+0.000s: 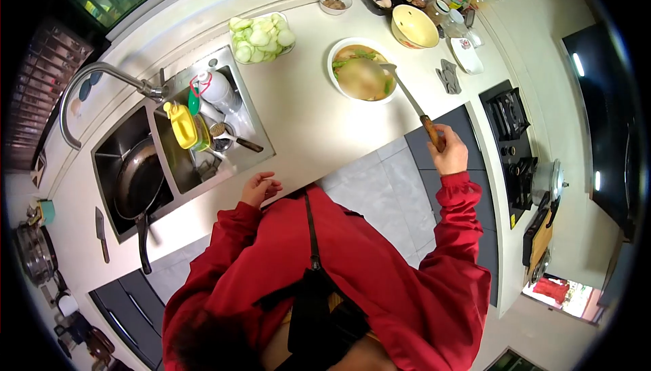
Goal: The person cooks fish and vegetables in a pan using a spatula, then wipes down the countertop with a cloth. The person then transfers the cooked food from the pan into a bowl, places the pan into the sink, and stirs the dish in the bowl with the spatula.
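Observation:
My right hand is closed around the wooden handle of a long metal spatula. The spatula's far end reaches over the rim into a white bowl of soup with green leaves in it; part of that end is hard to make out. Near the counter's front edge, to the right of the sink, my left hand hovers with loosely bent fingers and nothing in it. A plate of sliced pale green vegetable sits behind the sink's right side.
A frying pan leans in the sink's left basin, its handle jutting over the front edge. Bottles and a brush crowd the right side. A knife lies left. A yellow pot, grey cloth and stove are right.

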`<state>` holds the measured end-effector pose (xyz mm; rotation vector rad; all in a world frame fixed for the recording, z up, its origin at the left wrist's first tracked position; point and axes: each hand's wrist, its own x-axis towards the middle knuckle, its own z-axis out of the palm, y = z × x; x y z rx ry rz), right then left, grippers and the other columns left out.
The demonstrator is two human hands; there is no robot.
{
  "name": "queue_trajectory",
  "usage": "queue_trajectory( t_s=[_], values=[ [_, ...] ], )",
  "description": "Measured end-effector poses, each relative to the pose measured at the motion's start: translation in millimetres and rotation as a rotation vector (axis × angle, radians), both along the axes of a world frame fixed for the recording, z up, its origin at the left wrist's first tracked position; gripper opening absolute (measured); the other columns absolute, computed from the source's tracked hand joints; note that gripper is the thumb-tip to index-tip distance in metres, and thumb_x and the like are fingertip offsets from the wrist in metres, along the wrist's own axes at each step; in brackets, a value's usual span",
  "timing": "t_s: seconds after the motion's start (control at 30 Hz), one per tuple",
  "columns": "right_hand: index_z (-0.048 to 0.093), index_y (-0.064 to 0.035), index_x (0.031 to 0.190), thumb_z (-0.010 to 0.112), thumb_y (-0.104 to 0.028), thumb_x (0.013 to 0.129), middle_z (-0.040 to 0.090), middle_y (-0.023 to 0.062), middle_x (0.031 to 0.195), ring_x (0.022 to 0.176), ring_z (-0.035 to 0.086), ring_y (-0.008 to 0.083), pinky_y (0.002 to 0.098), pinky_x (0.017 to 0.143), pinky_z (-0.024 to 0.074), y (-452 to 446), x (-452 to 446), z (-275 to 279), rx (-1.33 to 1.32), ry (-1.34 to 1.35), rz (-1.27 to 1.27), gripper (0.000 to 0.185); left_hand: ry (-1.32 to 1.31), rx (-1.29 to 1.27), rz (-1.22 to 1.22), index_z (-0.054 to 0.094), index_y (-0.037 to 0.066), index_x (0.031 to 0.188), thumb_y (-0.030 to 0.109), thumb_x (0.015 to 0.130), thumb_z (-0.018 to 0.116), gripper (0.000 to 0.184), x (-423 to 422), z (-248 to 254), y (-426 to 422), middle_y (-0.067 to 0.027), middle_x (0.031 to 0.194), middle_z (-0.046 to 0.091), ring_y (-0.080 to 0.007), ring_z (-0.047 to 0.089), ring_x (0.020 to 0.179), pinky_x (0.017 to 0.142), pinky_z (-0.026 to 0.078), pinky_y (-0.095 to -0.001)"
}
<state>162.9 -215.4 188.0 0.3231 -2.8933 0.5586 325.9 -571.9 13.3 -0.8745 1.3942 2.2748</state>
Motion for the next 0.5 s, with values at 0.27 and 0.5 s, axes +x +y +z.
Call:
queue_trajectory(
  t_s=[0.27, 0.5],
  values=[
    [0.053, -0.0162, 0.099, 0.061, -0.002, 0.058, 0.049, 0.0107, 0.070, 0.061, 0.051, 0.0287, 0.0349, 0.054, 0.0418, 10, -29, 16, 0.156, 0.091, 0.120, 0.045, -0.022, 0.011, 0.024, 0.041, 0.001, 0.103, 0.009, 0.076, 0.040, 0.027, -1, -4, 13, -0.0101, 0.084, 0.054, -0.0182, 0.056, 0.075, 0.064, 0.044, -0.0249],
    [0.052, -0.0165, 0.102, 0.062, -0.001, 0.058, 0.047, 0.0099, 0.070, 0.060, 0.050, 0.0267, 0.0331, 0.054, 0.0412, 44, -105, 16, 0.216, 0.073, 0.364, 0.048, 0.014, -0.112, 0.295, 0.041, 0.001, 0.104, 0.007, 0.077, 0.039, 0.027, -19, 2, 64, -0.0099, 0.084, 0.054, -0.0184, 0.056, 0.076, 0.064, 0.045, -0.0261]
  ],
)
